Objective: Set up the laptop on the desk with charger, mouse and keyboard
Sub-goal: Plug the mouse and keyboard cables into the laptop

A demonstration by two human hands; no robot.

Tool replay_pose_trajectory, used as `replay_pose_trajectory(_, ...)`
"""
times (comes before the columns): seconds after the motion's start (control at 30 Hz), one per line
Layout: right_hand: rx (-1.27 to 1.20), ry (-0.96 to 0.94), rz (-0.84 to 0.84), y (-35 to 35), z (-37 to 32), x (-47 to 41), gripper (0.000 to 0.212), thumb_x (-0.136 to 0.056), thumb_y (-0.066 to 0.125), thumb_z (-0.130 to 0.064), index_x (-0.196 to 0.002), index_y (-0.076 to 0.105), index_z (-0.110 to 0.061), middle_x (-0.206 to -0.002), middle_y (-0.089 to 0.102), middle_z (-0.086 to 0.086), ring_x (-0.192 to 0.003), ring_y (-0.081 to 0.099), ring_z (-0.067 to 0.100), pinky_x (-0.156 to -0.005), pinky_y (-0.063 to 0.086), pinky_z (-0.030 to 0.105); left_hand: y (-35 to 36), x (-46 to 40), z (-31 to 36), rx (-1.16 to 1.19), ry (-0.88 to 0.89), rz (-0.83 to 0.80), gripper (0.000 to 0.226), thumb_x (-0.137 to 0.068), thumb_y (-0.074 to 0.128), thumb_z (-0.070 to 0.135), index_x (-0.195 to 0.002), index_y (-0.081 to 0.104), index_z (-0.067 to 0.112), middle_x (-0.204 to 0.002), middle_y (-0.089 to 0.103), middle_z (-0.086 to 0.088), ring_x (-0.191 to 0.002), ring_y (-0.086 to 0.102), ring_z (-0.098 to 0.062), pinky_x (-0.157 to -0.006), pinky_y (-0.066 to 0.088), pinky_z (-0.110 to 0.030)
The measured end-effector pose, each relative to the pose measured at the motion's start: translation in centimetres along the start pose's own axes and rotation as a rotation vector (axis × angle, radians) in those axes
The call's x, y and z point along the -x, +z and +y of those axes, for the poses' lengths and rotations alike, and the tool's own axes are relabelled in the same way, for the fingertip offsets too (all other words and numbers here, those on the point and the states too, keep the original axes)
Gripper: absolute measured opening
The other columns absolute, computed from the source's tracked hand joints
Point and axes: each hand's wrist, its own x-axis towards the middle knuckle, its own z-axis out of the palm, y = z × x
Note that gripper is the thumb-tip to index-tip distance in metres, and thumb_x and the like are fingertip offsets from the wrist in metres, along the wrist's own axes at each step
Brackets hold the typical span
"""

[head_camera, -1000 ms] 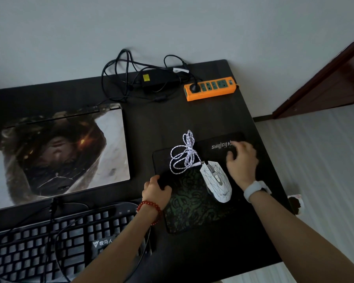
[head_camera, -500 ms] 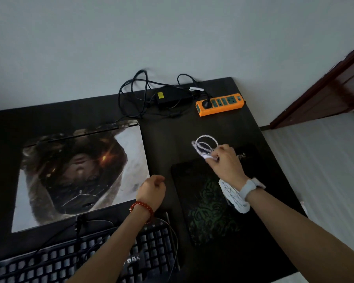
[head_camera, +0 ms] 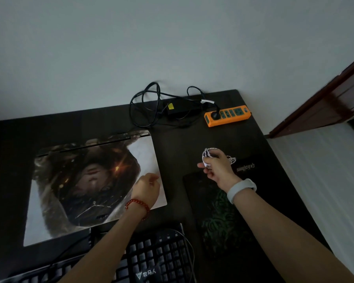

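Cable (head_camera: 207, 153) bundle in right hand (head_camera: 218, 167)

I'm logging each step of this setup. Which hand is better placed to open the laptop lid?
Left. The left hand already rests at the closed laptop's right edge, while the right hand holds the coiled mouse cable.

Matt black desk (head_camera: 229, 137) bearing a glossy orange plastic power strip (head_camera: 227, 116) and a cloth-like mouse pad (head_camera: 217, 213) printed in green. Closed laptop (head_camera: 94, 184) with a smooth printed skin on its lid; keyboard (head_camera: 157, 260) with dark plastic keys. White braided cable (head_camera: 208, 153), woven-looking, with dark flecks.
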Motion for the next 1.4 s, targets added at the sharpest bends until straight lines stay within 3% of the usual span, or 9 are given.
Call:
replay_pose_trajectory(0.13,0.165,-0.176,-0.141,0.4,-0.5,0.2,0.023,-0.091,0.044,-0.012,-0.103,0.062,-0.018,-0.089,0.073,0.006,-0.053,0.057,0.011,-0.049,0.04,0.02,0.3,-0.4,-1.2,-0.029,0.001,0.017,0.027,-0.09,0.048,0.014,-0.113,0.062,0.012,-0.115,0.061,-0.008,-0.087,0.053,-0.012,-0.077,0.041,-0.023)
replay_pose_trajectory(0.27,0.488,-0.442,-0.202,0.4,-1.7,-1.1,0.023,-0.09,0.053,-0.014,-0.112,0.06,-0.014,-0.1,0.07,0.005,-0.075,0.062,0.005,-0.06,0.048,0.015,0.8,-0.8,-1.6,-0.086,0.016,0.068,0.027,-0.089,0.047,0.013,-0.11,0.064,0.011,-0.117,0.059,-0.011,-0.108,0.052,-0.026,-0.09,0.044,-0.031)
replay_pose_trajectory(0.37,0.644,-0.773,-0.069,0.6,-3.3,-2.3,0.018,-0.09,0.056,-0.014,-0.105,0.064,-0.009,-0.083,0.069,0.003,-0.072,0.06,0.006,-0.071,0.049,0.026,1.1,-1.1,-1.5,-0.14,0.005,0.11,0.028,-0.089,0.046,0.015,-0.112,0.062,0.014,-0.124,0.054,-0.01,-0.116,0.043,-0.029,-0.095,0.04,-0.037)
replay_pose_trajectory(0.5,0.721,-1.06,0.109,0.8,-6.2,-4.4,0.018,-0.089,0.058,-0.02,-0.098,0.063,-0.006,-0.09,0.059,0.008,-0.081,0.053,0.015,-0.072,0.043,0.025,1.6,-1.2,-1.3,-0.193,-0.004,0.178,0.028,-0.09,0.045,0.019,-0.115,0.059,0.016,-0.129,0.049,-0.007,-0.121,0.037,-0.027,-0.096,0.036,-0.043)
replay_pose_trajectory(0.63,0.967,-0.882,-0.239,2.3,-4.5,-5.5,0.019,-0.093,0.05,-0.028,-0.105,0.05,-0.013,-0.091,0.068,0.004,-0.081,0.064,0.019,-0.072,0.052,0.04,1.9,-1.9,-1.3,-0.312,-0.004,0.225,0.039,-0.089,0.048,0.023,-0.129,0.048,0.021,-0.142,0.039,-0.004,-0.134,0.026,-0.025,-0.106,0.024,-0.048)
replay_pose_trajectory(0.7,1.144,-0.892,-0.304,3.3,-2.0,-6.0,0.021,-0.092,0.051,-0.031,-0.107,0.05,-0.016,-0.095,0.065,0.003,-0.081,0.063,0.022,-0.067,0.049,0.037,2.1,-2.6,-1.5,-0.368,0.004,0.226,0.044,-0.089,0.047,0.025,-0.133,0.042,0.022,-0.148,0.032,-0.003,-0.14,0.017,-0.023,-0.111,0.015,-0.049)
replay_pose_trajectory(0.8,1.243,-0.957,-0.301,4.9,1.1,-6.8,0.026,-0.095,0.047,-0.026,-0.118,0.051,-0.015,-0.105,0.058,0.007,-0.083,0.061,0.024,-0.069,0.049,0.036,2.4,-3.5,-1.9,-0.421,-0.003,0.237,0.049,-0.09,0.045,0.027,-0.137,0.036,0.025,-0.153,0.022,-0.001,-0.144,0.006,-0.022,-0.114,0.003,-0.051)
replay_pose_trajectory(1.0,1.278,-1.062,-0.337,7.0,4.5,-8.1,0.041,-0.094,0.044,-0.014,-0.135,0.042,-0.01,-0.11,0.054,0.013,-0.098,0.053,0.029,-0.078,0.041,0.04,4.1,-4.5,-1.7,-0.48,-0.074,0.352,0.053,-0.09,0.038,0.028,-0.142,0.027,0.025,-0.155,0.017,-0.005,-0.144,0.005,-0.026,-0.113,0.0,-0.055)
replay_pose_trajectory(1.4,1.148,-1.126,-0.379,6.4,5.9,-7.9,0.021,-0.092,0.05,-0.012,-0.11,0.059,-0.008,-0.102,0.059,0.012,-0.092,0.054,0.029,-0.074,0.038,0.039,5.1,-4.3,-2.0,-0.567,-0.091,0.445,0.058,-0.084,0.023,0.034,-0.141,0.032,0.024,-0.153,0.024,-0.007,-0.143,0.015,-0.028,-0.114,0.006,-0.055)
